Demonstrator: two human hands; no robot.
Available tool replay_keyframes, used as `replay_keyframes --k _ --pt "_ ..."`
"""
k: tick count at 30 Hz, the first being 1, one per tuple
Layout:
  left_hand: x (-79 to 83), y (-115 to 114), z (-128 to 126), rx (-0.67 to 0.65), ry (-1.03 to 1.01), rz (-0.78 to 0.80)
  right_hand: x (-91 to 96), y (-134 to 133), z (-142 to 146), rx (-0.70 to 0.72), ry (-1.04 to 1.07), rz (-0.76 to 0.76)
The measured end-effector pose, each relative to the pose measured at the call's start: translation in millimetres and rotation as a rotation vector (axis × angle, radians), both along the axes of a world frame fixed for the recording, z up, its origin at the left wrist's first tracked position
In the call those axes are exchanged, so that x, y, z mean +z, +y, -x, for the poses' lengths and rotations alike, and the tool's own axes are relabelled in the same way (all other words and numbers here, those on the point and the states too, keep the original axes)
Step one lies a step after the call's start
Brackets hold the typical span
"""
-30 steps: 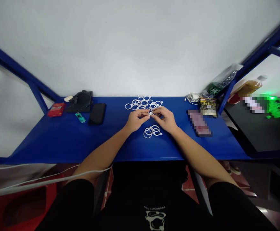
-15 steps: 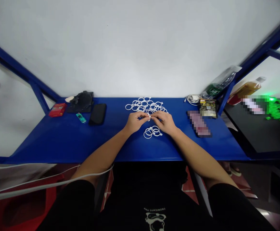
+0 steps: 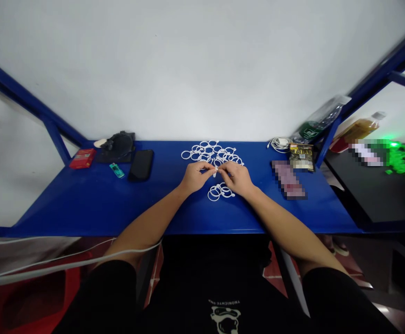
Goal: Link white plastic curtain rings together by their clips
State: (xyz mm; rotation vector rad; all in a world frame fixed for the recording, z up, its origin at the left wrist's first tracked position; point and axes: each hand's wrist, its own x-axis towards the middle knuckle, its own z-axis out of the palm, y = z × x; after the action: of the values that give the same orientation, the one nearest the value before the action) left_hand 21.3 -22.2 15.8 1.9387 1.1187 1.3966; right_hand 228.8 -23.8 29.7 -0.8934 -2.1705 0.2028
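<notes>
My left hand and my right hand meet over the middle of the table, fingertips pinched together. Between them is a white plastic ring, mostly hidden by the fingers; a small white end shows below. Just beyond the hands lies a loose pile of white rings, thin loops with small tabs. Nearer to me, below the hands, a smaller group of the same rings overlaps on the blue table.
To the left lie a black phone, a teal lighter, a red box and a dark crumpled item. On the right are a white cable, a foil packet, a blurred pink item and a leaning bottle.
My fingers have shifted slightly at the pinch, and a bit more of the white piece shows below them. The pile and the nearer group of rings lie as before.
</notes>
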Motion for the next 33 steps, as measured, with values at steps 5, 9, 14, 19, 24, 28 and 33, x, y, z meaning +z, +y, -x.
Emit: replay_keyframes --k 5,9,14,19,24,28,33 --pt "4.5 2 1 -0.028 0.052 -0.084 8.8 8 -12 0.004 0.046 0.053" --pt "4.8 1 5 -0.139 0.161 -0.194 8.3 28 -40 -0.251 0.119 0.054" --pt "-1.2 -3 1 -0.356 0.367 -0.152 -13.7 63 -70 -0.441 -0.006 0.165" --pt "-4.3 -5 -7 -0.436 0.439 -0.135 -29.8 84 -70 -0.382 -0.272 0.28" --pt "-2.3 -7 -7 -0.434 0.464 -0.073 -28.9 81 -60 -0.398 -0.417 0.426" --pt "2.2 -12 -6 -0.427 0.473 -0.001 -22.5 72 -57 -0.44 -0.415 0.373" --pt "4.5 -15 -3 -0.383 0.447 0.082 -18.7 68 -59 -0.577 -0.373 0.289"
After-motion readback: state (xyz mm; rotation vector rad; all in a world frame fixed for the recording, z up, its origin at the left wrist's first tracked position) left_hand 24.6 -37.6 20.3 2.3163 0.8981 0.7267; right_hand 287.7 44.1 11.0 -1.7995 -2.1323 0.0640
